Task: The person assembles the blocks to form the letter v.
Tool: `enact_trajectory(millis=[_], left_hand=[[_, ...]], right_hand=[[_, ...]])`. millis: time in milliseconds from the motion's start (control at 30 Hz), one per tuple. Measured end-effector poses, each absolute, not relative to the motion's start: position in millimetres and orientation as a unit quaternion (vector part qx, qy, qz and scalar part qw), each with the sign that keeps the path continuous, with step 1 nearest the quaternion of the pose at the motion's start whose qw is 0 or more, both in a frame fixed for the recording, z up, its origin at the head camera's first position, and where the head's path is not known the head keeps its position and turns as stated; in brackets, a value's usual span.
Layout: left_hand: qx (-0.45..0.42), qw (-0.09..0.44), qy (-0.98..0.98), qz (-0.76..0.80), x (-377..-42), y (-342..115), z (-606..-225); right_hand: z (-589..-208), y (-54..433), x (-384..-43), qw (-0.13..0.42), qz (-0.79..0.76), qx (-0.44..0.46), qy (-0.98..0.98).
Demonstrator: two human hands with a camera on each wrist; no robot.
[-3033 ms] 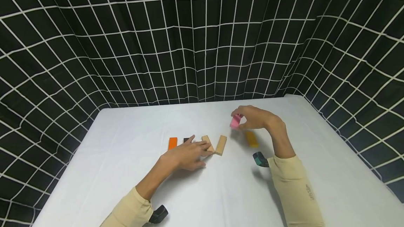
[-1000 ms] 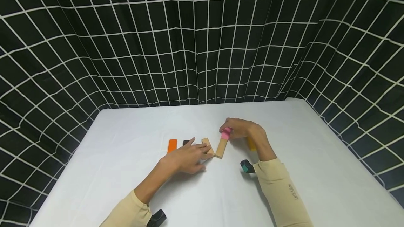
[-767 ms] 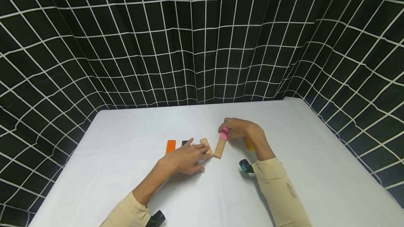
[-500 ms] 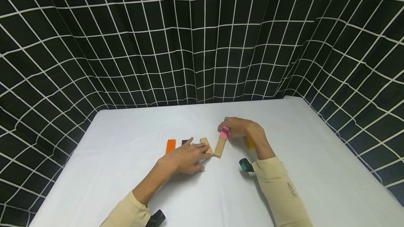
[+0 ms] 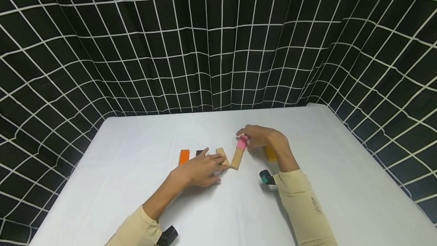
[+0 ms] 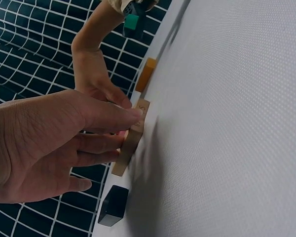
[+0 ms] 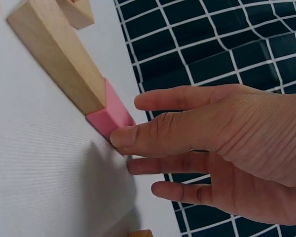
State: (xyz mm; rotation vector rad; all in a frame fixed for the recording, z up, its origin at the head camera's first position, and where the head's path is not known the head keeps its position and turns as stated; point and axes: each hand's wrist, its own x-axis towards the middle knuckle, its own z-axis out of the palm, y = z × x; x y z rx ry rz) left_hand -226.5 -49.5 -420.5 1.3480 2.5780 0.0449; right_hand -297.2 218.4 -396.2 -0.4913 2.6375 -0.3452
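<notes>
Two plain wooden blocks lie in a V on the white table, their near ends meeting. A pink block sits end to end with the far end of the right-hand one. Around the pink block, my right hand has its fingers spread loosely; in the right wrist view the thumb overlaps the pink block's end and the index finger stands apart from it. My left hand rests straight fingertips on the left-hand wooden block, its thumb apart from that block. Part of this block is hidden under the fingers.
An orange block lies left of the left hand. A dark block is partly covered by that hand. Partly behind the right wrist is a yellow block. A black curtain with a white grid hangs behind the table.
My right hand has brought the pink block leftward and down to the far end of the right-hand wooden block, then loosened its fingers from it. The left hand has stayed in place.
</notes>
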Motion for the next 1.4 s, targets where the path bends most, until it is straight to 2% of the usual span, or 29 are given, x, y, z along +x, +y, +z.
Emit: enact_trajectory(millis=[200,467,667,1067,1400], left_hand=[[0.458,0.120,0.881,0.014,-226.7,-47.7,-418.3],[0.456,0.124,0.881,0.014,-226.3,-49.0,-418.4],[0.450,0.124,0.884,0.013,-226.7,-51.4,-417.7],[0.455,0.118,0.882,0.028,-225.2,-47.9,-419.7],[0.450,0.128,0.883,0.035,-223.7,-47.7,-419.2]], right_hand=[[-384.2,225.1,-293.8,0.201,-0.133,-0.177,0.954],[-359.8,230.4,-282.3,0.139,-0.111,-0.225,0.958],[-350.2,241.4,-267.9,0.125,-0.097,-0.216,0.963],[-369.7,287.0,-249.5,0.159,-0.127,-0.223,0.953],[-384.6,296.6,-243.0,0.137,-0.117,-0.252,0.951]])
